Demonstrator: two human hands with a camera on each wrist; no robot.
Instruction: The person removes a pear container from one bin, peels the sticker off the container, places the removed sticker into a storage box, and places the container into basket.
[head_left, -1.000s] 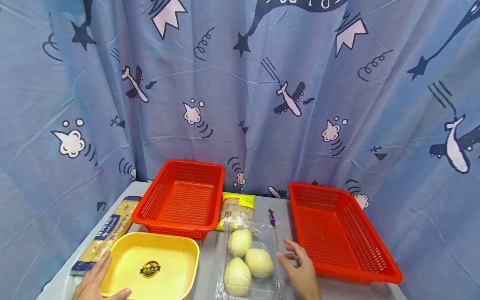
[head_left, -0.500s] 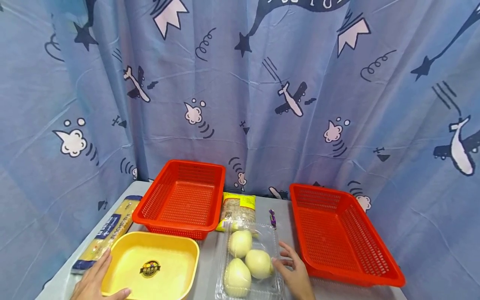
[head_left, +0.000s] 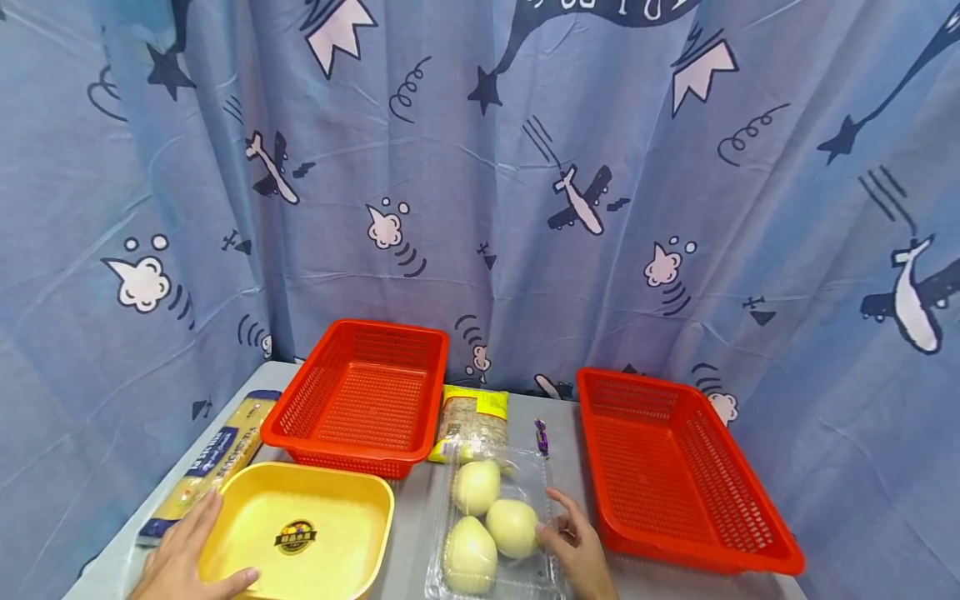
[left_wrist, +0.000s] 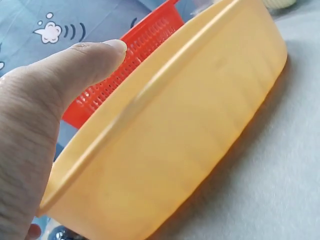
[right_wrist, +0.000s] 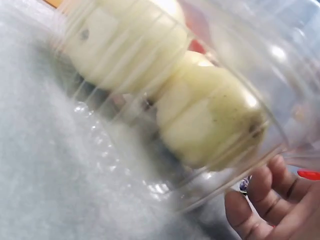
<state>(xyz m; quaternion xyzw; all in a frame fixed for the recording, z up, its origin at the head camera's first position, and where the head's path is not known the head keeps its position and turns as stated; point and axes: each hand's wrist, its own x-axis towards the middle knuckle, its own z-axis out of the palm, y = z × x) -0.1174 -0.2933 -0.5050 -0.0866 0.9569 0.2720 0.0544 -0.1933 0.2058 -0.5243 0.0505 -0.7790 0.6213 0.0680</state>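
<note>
My left hand (head_left: 183, 546) rests against the left side of a yellow plastic basin (head_left: 375, 533), fingers straight along the outside. The thumb (left_wrist: 95, 59) reaches over the rim in the left wrist view. A clear plastic box (head_left: 525, 475) holds pale yellow-green pears (head_left: 477, 487). My right hand (head_left: 577, 546) is at the box's right edge, its fingers bent, and seems to pinch the rim. Close up, the fingertips (right_wrist: 260, 182) meet the rim in the right wrist view. Thumb contact is hard to make out there.
Two red mesh baskets stand at the back, the left basket (head_left: 420, 457) behind the basin, the right basket (head_left: 600, 467) beside my right hand. A noodle packet (head_left: 213, 462) lies at left. A yellow-edged bag (head_left: 474, 417) and purple-wrapped candy (head_left: 542, 437) lie behind the box.
My right hand has moved left to the clear box's edge, its thumb now over the box and its fingers more bent. The left hand stays at the basin.
</note>
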